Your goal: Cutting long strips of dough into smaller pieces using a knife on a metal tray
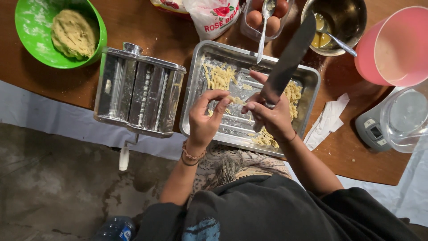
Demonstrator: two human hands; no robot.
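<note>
Head view: right hand (272, 117) grips knife (290, 56), handle hidden; left fingers (214, 100) pinch noodle strands (236, 101).

Metal tray (196, 89) is set centrally on the table (147, 27); pasta machine (138, 91) placed just left of it, bowl with dough (26, 27) beyond that. Kitchen scale (372, 129) is positioned far right, egg carton (263, 20) behind the tray.

Shiny metal tray (307, 76); glossy steel knife (290, 58); matt wooden table (147, 27)

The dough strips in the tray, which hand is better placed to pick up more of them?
Probably the left hand: it already pinches dough strips over the metal tray, while the right hand is occupied gripping the knife.
</note>
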